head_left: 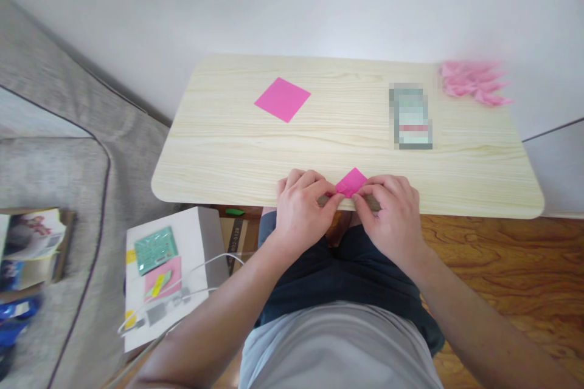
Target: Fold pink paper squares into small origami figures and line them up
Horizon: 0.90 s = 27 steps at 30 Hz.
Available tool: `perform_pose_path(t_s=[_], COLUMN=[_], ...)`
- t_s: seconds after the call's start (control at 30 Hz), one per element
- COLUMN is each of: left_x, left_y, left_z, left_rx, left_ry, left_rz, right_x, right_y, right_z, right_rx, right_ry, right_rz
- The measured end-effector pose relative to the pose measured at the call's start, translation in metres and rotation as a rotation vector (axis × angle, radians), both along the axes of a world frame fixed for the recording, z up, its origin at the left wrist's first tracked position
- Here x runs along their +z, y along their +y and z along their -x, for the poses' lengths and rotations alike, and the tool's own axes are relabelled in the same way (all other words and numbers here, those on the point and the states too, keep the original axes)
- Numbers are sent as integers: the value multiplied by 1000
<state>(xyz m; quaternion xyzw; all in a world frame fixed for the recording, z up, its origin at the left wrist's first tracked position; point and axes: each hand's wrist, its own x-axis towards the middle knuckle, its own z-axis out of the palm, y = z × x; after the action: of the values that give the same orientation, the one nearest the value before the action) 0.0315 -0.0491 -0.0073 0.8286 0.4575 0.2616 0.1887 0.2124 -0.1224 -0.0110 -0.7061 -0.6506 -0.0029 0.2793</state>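
Observation:
At the table's front edge lies a small folded piece of bright pink paper [355, 179], its upper corner pointing away from me. My left hand [305, 202] pinches its left side between thumb and fingers. On the opposite side, my right hand [390, 209] pinches the paper in the same way, both thumbs close together along the near edge. My fingers hide part of the folds. Farther back on the left, a flat pink paper square [283, 99] rests on the tabletop, apart from both hands.
A pale wood-grain table [219, 152] stands against the wall. Pink folded paper pieces [472, 82] are heaped at its back right corner, near a pixelated phone-like object [413, 117]. At lower left, a white box [191, 237] carries a green packet [156, 249] and cables, beside a grey sofa [132, 152].

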Motion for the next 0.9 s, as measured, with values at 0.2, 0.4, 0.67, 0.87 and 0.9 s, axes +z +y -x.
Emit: perform_pose_path(t_s=[0.2, 0.4, 0.67, 0.87, 0.9], left_x=[1, 1, 0, 5, 6], left_y=[0, 1, -1, -2, -2], left_z=[4, 6, 12, 12, 11], left_rx=[-18, -16, -29, -34, -30], left_ry=[-1, -3, -16, -4, -2], left_rz=[11, 23, 2, 25, 31], right_x=[3, 1, 1, 1, 2], right_y=[3, 4, -4, -3, -2], right_z=[4, 10, 4, -2, -1], right_rx=[-25, -70, 23, 61, 56], right_ry=[-42, -40, 94, 67, 63], right_rz=[40, 42, 47, 80, 83])
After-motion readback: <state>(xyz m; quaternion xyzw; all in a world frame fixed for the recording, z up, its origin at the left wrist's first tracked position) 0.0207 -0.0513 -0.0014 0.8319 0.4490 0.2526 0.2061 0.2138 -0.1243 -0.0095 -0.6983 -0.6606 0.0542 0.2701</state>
